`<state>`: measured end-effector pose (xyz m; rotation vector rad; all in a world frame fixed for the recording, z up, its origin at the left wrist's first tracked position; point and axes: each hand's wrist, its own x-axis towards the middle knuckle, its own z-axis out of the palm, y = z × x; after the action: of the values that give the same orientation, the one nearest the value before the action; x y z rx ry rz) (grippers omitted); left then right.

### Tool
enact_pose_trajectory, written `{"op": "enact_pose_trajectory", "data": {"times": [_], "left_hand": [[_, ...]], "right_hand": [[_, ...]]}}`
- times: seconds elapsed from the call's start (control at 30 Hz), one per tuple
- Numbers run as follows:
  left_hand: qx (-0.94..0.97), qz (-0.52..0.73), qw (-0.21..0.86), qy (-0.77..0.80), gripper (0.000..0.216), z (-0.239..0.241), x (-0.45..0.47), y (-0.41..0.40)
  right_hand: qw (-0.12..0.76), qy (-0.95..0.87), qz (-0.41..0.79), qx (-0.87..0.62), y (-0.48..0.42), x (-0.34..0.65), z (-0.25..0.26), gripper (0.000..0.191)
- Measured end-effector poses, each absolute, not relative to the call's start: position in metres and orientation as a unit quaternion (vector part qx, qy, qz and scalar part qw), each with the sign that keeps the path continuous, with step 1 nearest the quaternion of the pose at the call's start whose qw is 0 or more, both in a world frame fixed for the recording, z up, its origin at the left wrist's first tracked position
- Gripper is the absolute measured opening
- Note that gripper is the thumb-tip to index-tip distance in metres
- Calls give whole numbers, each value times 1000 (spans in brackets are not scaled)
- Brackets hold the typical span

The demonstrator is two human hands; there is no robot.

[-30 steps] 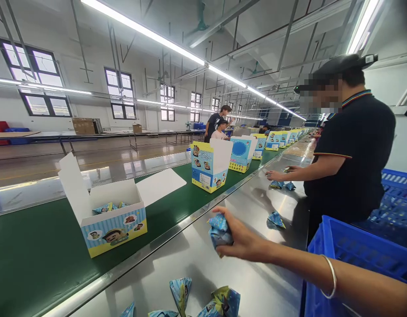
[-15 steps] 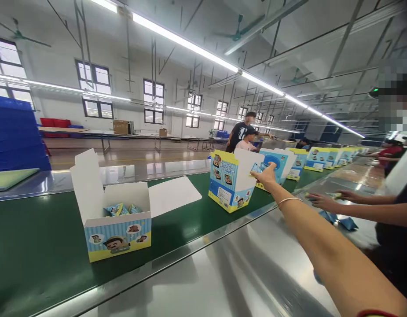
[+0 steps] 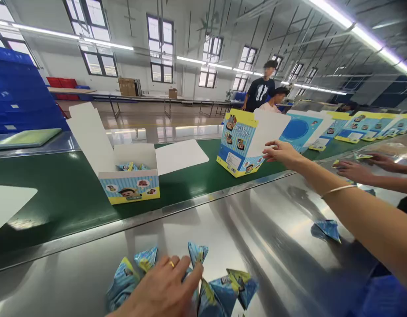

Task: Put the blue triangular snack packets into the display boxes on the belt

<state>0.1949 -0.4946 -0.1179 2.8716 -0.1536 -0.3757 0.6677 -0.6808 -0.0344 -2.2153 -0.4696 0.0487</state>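
Note:
My left hand (image 3: 163,288) lies at the bottom edge with its fingers stretched flat over a heap of several blue and yellow triangular packets (image 3: 219,288) on the steel worktop (image 3: 276,220). My right hand (image 3: 282,154) is stretched far forward to the white flap of an upright open cartoon box (image 3: 239,141) on the green belt (image 3: 67,189). Its fingers are loose and I see nothing in them. A second open box (image 3: 129,187), nearer and to the left, holds a few packets.
A co-worker's hands (image 3: 355,169) work on the worktop at the right. One loose packet (image 3: 327,229) lies near my right forearm. More boxes (image 3: 342,127) ride the belt beyond. Blue crates (image 3: 12,97) are stacked at the left. Two people stand behind the belt.
My right hand carried a packet from the worktop out to the upright box and now shows empty. The view dropped, bringing my left hand on the packet heap into sight.

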Motion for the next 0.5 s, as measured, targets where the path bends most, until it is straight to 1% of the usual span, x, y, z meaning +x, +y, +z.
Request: {"op": "enact_pose_trajectory", "data": {"times": [0.03, 0.1, 0.13, 0.17, 0.2, 0.23, 0.27, 0.33, 0.43, 0.5], "left_hand": [[983, -141, 112, -39, 58, -112, 202, -494], [984, -138, 109, -11, 52, -105, 217, -490], [986, -126, 110, 2, 46, -104, 224, -488], [987, -113, 110, 7, 41, -105, 233, -485], [989, -102, 106, 5, 39, -108, 241, -483], [991, -94, 99, -5, 39, -113, 251, -481], [992, -88, 91, -18, 39, -118, 261, -480], [992, -88, 79, -49, 42, -131, 283, -479], [987, -106, 66, -105, 46, -154, 318, -481], [982, -113, 56, -142, 46, -172, 341, -485]], "right_hand": [[406, -209, 61, -888, -689, 651, -37, 33], [352, -280, 151, -880, -707, 611, -53, 24], [320, -324, 195, -869, -716, 588, -65, 24], [260, -412, 235, -841, -724, 565, -80, 29], [209, -493, 258, -804, -731, 542, -96, 41], [177, -549, 267, -772, -737, 521, -114, 55], [149, -592, 255, -750, -740, 502, -130, 66], [50, -641, 226, -732, -741, 478, -157, 80], [-106, -632, 221, -735, -732, 470, -178, 87], [-155, -619, 226, -736, -724, 478, -187, 85]]}}
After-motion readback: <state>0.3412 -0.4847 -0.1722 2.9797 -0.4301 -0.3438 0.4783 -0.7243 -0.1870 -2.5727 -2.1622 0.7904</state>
